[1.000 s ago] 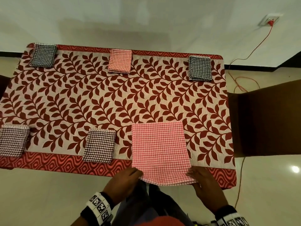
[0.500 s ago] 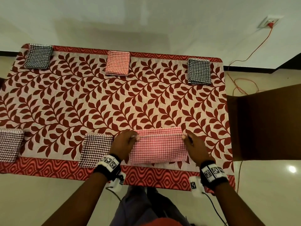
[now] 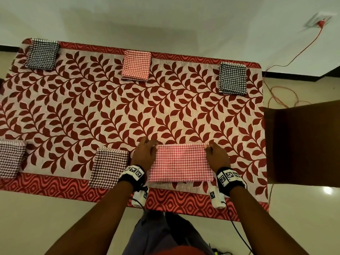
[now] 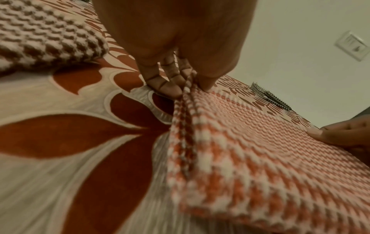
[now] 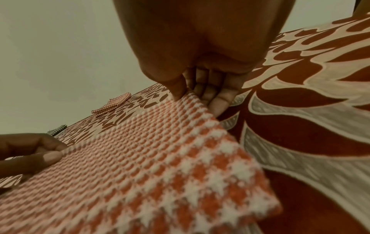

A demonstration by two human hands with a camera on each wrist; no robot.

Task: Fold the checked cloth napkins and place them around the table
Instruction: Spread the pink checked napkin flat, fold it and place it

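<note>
Now first fold done: left hand (image 3: 145, 153) and right hand (image 3: 217, 156) pinch pink napkin (image 3: 181, 163) far corners; next, halve sideways.

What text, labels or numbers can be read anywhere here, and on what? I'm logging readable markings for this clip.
None: no word, number or brand can be read in any view.
Left wrist band: black-and-white square marker codes, no letters.
Right wrist band: the same kind of codes, no letters.
Wall socket: no marking legible; too small.
Pink checked napkin and tablecloth: woven patterns only.
</note>
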